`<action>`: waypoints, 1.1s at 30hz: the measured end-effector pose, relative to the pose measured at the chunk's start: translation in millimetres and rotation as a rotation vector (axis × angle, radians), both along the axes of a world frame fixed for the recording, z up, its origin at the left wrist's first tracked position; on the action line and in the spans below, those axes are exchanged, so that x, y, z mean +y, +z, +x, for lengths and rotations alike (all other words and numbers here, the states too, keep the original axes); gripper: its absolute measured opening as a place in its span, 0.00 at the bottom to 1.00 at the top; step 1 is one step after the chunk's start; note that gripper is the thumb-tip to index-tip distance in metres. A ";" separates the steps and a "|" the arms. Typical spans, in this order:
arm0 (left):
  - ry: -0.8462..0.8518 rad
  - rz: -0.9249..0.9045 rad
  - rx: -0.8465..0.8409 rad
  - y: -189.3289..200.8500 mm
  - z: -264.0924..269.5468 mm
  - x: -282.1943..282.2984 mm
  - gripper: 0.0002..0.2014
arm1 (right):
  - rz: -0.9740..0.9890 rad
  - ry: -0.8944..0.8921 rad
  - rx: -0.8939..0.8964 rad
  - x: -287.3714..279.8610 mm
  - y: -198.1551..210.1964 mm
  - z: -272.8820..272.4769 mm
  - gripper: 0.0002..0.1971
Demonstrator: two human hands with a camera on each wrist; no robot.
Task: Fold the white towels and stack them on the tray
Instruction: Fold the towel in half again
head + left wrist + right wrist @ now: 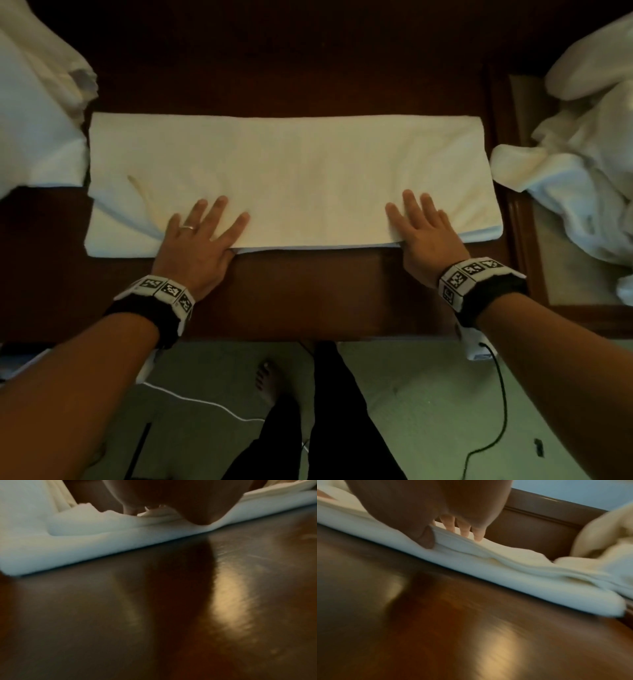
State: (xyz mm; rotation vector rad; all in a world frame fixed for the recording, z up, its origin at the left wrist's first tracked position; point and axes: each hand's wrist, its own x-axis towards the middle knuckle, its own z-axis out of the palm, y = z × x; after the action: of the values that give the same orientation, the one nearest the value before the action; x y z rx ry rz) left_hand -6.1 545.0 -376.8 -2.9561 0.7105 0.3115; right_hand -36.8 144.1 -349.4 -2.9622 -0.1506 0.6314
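Observation:
A white towel (291, 171) lies folded lengthwise into a long band across the dark wooden table (308, 291). My left hand (202, 229) lies flat on its near edge left of centre, fingers spread and straight. My right hand (421, 226) lies flat on the near edge right of centre, fingers straight. In the left wrist view the towel (85, 545) shows its layered near edge under the palm. The right wrist view shows my fingers (464, 530) resting on the towel (522, 577), thumb at its edge. A wooden tray (534, 240) stands at the right, partly under loose towels.
A heap of unfolded white towels (589, 164) fills the right side over the tray. More white cloth (34, 113) is piled at the left end of the table. Bare table lies between the towel and the near edge. Cables (496, 411) trail on the floor below.

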 end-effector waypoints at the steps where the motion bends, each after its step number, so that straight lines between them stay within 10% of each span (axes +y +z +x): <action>1: 0.004 -0.002 0.004 1.4 0.9 -0.7 0.32 | 0.016 0.023 -0.062 10.5 1.6 3.1 0.40; 10: 0.386 0.070 0.099 22.7 -14.9 48.9 0.35 | 0.033 0.112 0.025 116.7 -3.4 22.7 0.40; 19: 0.311 0.004 0.034 41.9 4.9 -26.5 0.33 | -0.001 0.157 0.029 114.7 -3.9 23.6 0.38; 27: 0.412 -0.028 0.217 2.4 1.1 -20.9 0.40 | -0.088 -0.056 -0.014 32.8 6.1 9.0 0.41; 33: 0.423 -0.001 0.263 7.7 2.2 -10.7 0.42 | -0.077 -0.131 -0.091 -23.9 20.2 -14.9 0.26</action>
State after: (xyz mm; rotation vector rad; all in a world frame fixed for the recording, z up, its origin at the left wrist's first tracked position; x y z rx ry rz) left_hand -4.0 534.3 -369.1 -3.0744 0.0900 0.7376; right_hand -51.7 120.1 -329.2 -3.0442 0.0611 0.4975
